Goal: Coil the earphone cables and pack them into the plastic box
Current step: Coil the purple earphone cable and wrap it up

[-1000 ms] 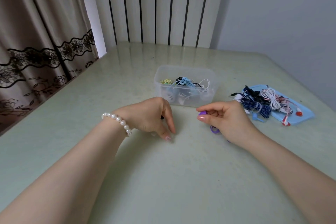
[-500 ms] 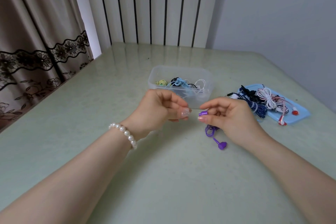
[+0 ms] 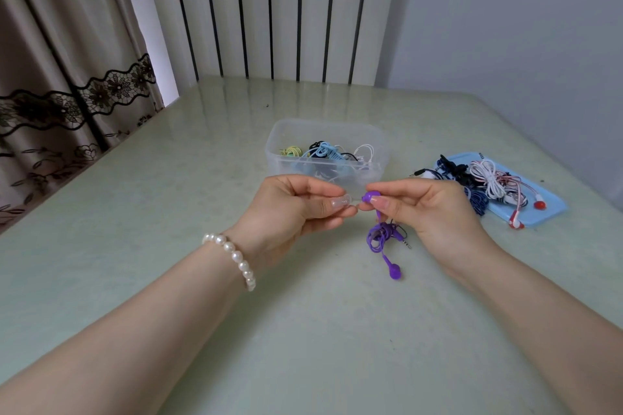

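My right hand (image 3: 435, 212) pinches one bud of the purple earphones (image 3: 380, 235) just above the table. Their coiled cable and second bud hang below it, near or on the table. My left hand (image 3: 293, 209) pinches a small clear ear tip (image 3: 342, 202) right beside that purple bud, nearly touching it. Behind both hands stands the clear plastic box (image 3: 276, 148), open, holding several coiled earphones in yellow, blue, black and white.
At the right lies a flat blue lid (image 3: 556, 209) with several bundled earphones (image 3: 485, 178) on it in white, red, black and dark blue. Curtains hang past the table's left edge. A striped wall panel and a grey wall stand behind the table.
My left hand rose from the table, with the clear ear tip now in its fingers, and came up to the purple bud. My right hand lifted the purple earphones slightly.
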Demonstrator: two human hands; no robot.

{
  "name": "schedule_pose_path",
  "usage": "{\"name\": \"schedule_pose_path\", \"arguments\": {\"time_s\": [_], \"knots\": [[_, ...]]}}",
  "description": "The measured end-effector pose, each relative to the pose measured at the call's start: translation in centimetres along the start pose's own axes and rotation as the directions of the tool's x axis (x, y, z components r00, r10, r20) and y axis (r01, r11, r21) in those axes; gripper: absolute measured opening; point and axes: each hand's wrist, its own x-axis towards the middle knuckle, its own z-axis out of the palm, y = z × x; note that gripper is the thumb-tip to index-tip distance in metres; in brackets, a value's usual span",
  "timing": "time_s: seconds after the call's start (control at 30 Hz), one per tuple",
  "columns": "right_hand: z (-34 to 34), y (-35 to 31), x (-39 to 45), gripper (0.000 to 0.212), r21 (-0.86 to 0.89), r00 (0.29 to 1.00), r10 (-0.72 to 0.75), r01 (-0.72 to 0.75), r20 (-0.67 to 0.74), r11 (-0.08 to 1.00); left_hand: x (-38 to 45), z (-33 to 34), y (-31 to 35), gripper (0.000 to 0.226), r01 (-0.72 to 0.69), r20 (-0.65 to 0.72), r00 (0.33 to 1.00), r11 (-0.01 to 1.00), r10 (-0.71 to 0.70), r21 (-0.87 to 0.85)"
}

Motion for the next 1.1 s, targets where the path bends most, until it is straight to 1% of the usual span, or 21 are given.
{"name": "schedule_pose_path", "arguments": {"time_s": [0.13,0.27,0.43,0.57,0.67,0.83,1.0,1.1], "knots": [[0.40,-0.12,-0.03,0.022,-0.019,1.000,-0.031,0.031,-0.005,0.999,-0.17,0.42,-0.24,0.012,-0.004,-0.026,1.000,1.000,0.004,-0.004],[0.56,-0.16,-0.06,0.024,-0.082,0.996,-0.080,0.078,-0.024,0.994,-0.26,0.78,-0.47,0.011,-0.011,-0.047,0.999,1.000,0.012,0.017],[0.55,0.14,-0.20,0.025,-0.266,0.988,-0.137,0.114,-0.072,0.957,-0.30,0.81,-0.45,0.012,-0.013,-0.083,0.996,0.999,0.017,0.050],[0.75,0.02,-0.39,0.028,-0.324,0.983,-0.164,0.129,-0.082,0.937,-0.42,0.84,-0.45,0.015,-0.018,-0.095,0.995,0.998,0.024,0.065],[0.81,0.00,-0.38,0.028,-0.337,0.982,-0.170,0.131,-0.087,0.932,-0.41,0.89,-0.43,0.014,-0.021,-0.096,0.995,0.997,0.027,0.069],[0.99,0.19,-0.36,0.021,-0.317,0.988,-0.144,0.117,-0.064,0.941,-0.41,0.88,-0.53,0.013,-0.030,-0.090,0.995,0.996,0.038,0.082],[1.05,0.37,-0.26,0.019,-0.344,0.988,-0.128,0.092,-0.085,0.934,-0.30,0.83,-0.60,0.012,-0.031,-0.086,0.996,0.996,0.038,0.078],[1.05,0.36,-0.28,0.018,-0.327,0.989,-0.117,0.083,-0.085,0.941,-0.32,0.89,-0.60,0.011,-0.028,-0.078,0.996,0.997,0.033,0.070]]}}
